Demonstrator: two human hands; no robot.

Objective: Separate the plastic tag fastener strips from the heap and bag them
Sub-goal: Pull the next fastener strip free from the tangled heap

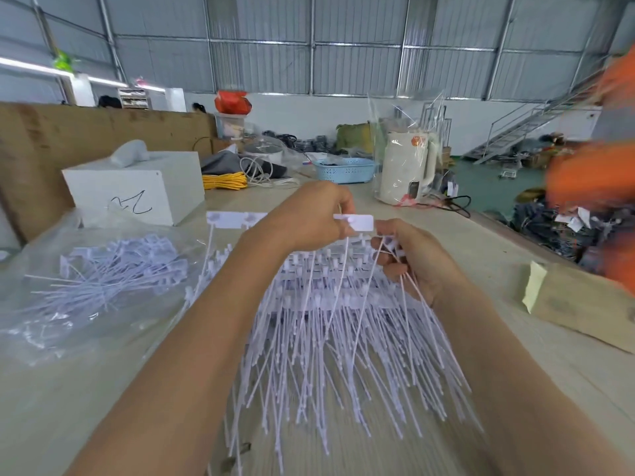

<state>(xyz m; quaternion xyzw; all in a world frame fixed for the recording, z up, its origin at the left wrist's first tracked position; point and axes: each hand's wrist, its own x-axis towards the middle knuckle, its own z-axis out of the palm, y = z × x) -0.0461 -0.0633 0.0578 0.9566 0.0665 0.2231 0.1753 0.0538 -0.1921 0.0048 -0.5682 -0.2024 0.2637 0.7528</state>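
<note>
The clear bag (86, 297) lies left, part filled. My left hand (309, 218) pinches one strip (357, 222) by its header above the heap (330, 321); my right hand (412, 259) curls round loose tails. I should lift slowly so tails slide free.

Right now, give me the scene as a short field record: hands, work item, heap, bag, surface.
left hand: grips the top bar of a strip, lifted above the heap
right hand: pinches stems of the strip just below the bar
heap: white strips on the table, under both hands
bag: clear, lying flat left of the heap, strips inside
table: pale wood
other: white box, kettle at the back
</note>
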